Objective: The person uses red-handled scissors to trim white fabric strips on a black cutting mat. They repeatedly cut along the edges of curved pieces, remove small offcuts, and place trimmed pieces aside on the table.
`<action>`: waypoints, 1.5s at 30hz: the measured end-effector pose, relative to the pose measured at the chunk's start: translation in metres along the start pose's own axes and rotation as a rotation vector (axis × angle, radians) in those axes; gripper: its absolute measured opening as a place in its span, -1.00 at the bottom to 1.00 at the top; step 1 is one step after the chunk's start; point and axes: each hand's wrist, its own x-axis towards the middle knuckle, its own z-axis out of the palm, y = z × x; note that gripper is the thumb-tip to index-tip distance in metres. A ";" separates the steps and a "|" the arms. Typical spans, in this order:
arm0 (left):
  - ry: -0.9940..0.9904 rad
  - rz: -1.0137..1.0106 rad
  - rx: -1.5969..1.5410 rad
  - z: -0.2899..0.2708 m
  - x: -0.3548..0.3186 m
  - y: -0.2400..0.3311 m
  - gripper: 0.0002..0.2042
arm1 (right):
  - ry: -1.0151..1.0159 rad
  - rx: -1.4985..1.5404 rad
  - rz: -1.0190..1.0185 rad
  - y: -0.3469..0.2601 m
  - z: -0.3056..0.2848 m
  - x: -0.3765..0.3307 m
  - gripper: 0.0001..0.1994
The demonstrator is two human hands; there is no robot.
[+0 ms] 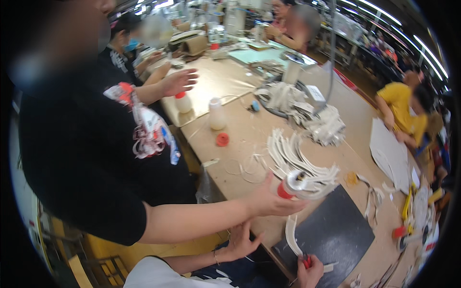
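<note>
At the table's near edge is my left hand (242, 242), its fingers apart with nothing in them, just below a co-worker's outstretched forearm. My right hand (309, 273) is closed round a small red-handled tool (306, 261); its working end is too small to make out. A curved white strip (290, 235) runs up from that tool over the edge of a dark cutting mat (331, 235). Above the strip, the co-worker's hand (266, 199) holds a whitish see-through container (292, 185) with a red part at its lower end.
Beyond the mat lies a fanned bundle of white strips (297, 156). A whitish bottle (217, 115), a red cap (222, 139) and a red-topped bottle (183, 103) stand further left. A heap of pale scraps (312, 113) lies behind. The co-worker in black (91, 158) stands close on my left.
</note>
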 end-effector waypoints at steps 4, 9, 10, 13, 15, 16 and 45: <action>-0.199 0.077 0.083 0.007 0.053 -0.011 -0.11 | 0.074 -0.011 0.026 -0.015 -0.003 -0.004 -0.77; 0.050 0.110 -0.129 0.014 0.117 0.018 -0.18 | 0.071 0.008 -0.016 -0.024 -0.008 -0.005 -0.81; 0.037 0.104 -0.175 0.013 0.126 0.021 -0.22 | 0.064 -0.004 -0.030 -0.023 -0.008 -0.005 -0.81; -0.107 0.036 -0.301 0.012 0.143 0.021 -0.31 | 0.049 0.001 -0.017 -0.019 -0.007 -0.005 -0.82; -0.127 0.036 -0.358 0.008 0.148 0.015 -0.35 | 0.029 0.011 0.004 -0.016 -0.006 -0.004 -0.82; -0.151 0.048 -0.412 0.005 0.148 0.012 -0.37 | 0.037 0.013 -0.004 -0.014 -0.004 -0.004 -0.83; -0.360 -0.042 -1.062 -0.039 0.133 0.034 -0.28 | -0.047 0.045 -0.139 -0.005 -0.007 -0.003 -0.77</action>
